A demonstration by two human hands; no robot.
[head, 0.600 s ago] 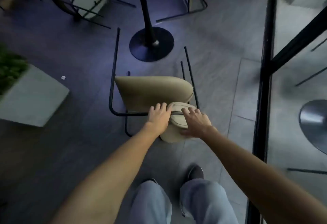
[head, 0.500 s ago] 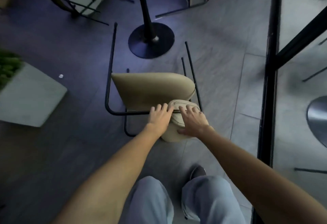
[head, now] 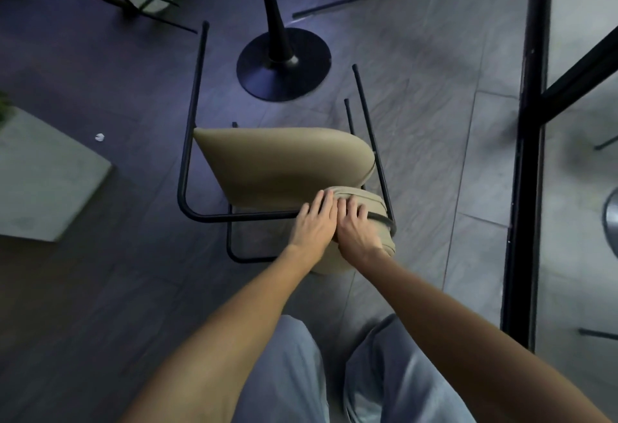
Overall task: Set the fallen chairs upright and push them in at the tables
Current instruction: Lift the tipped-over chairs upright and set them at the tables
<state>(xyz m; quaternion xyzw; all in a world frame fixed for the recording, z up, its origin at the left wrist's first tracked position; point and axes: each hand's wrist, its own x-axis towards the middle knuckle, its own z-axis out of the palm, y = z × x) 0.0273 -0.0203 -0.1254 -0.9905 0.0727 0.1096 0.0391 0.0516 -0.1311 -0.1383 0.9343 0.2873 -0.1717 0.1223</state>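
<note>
Lying tipped on the grey plank floor (head: pixel 100 255): a tan upholstered chair with thin black metal legs (head: pixel 284 168), legs pointing toward twelve o'clock at the black round pedestal table base (head: pixel 284 64). At nine o'clock, a pale concrete planter box (head: pixel 43 181). Left hand (head: pixel 312 225) and right hand (head: pixel 357 232) side by side, palms down, fingers curled over the padded backrest and the black frame rail — gripping, though how tightly cannot be told. Best done by pulling the backrest up and toward six o'clock, pivoting on the floor-side legs, keeping feet clear — then sliding straight in toward the base.
</note>
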